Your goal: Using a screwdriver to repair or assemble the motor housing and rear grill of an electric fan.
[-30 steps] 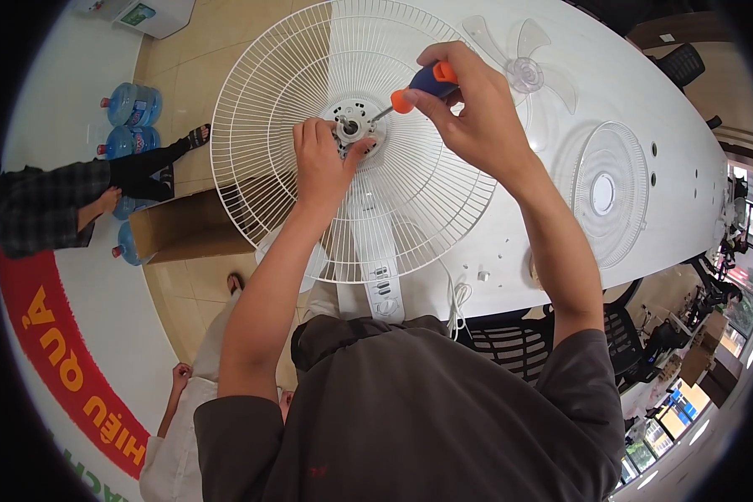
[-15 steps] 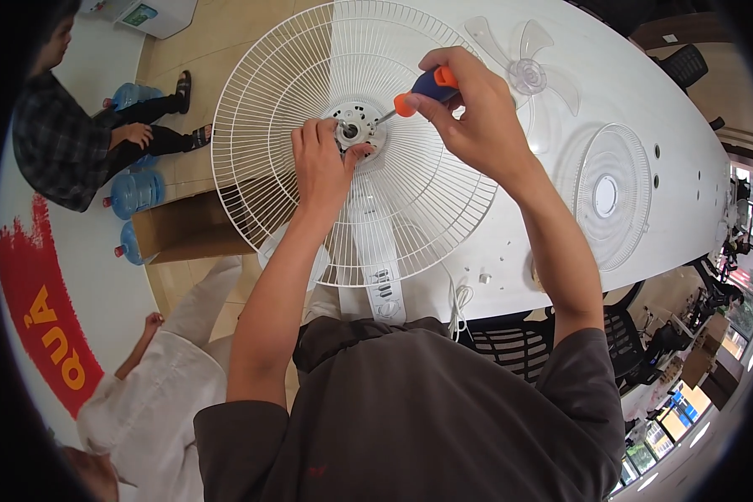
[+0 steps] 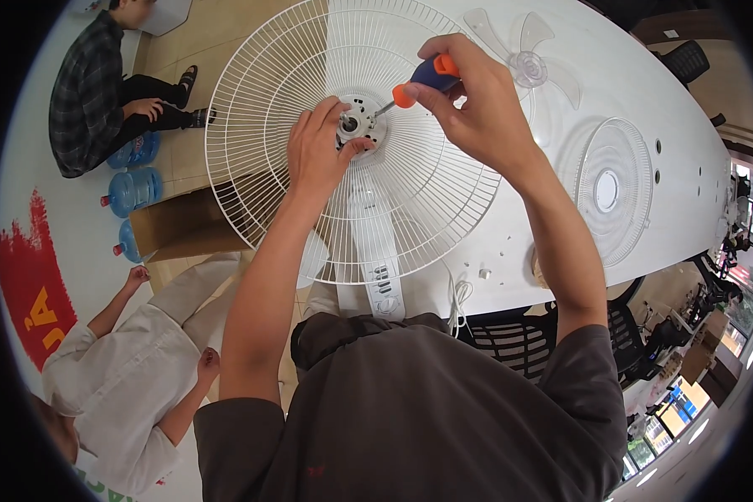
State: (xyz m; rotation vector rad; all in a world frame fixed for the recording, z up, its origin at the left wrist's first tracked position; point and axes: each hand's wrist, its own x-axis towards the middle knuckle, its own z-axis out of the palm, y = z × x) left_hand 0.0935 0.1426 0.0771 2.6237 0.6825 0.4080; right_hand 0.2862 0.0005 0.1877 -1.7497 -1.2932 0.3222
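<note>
Dark blue and orange plastic: bulbous-handled screwdriver (image 3: 433,75), clamped in the right hand (image 3: 477,105), fingers wrapped over the grip. Thin shaft slants down-left to the white round hub (image 3: 366,134) with dark slots, at the middle of the large white wire fan guard (image 3: 426,188). Left hand (image 3: 316,151): thumb and fingers spread about the hub's left side, touching it; firm pinch or light steadying, cannot tell. Tip's seating too small to make out.

Judgement: looks like work on a fastener at the hub. Shaft seems to come in at a slant; better lined up straight with the screw, pressed in first, then turned in short wrist strokes. A slip could mark the hub or catch the left thumb, so fingertips belong clear of the shaft's line. Left hand best braces hub and guard together, since so wide a guard may swing under torque. Small loose pale bits (image 3: 484,274) lie on the white bench (image 3: 678,209), well apart from the hub; easily knocked away.
</note>
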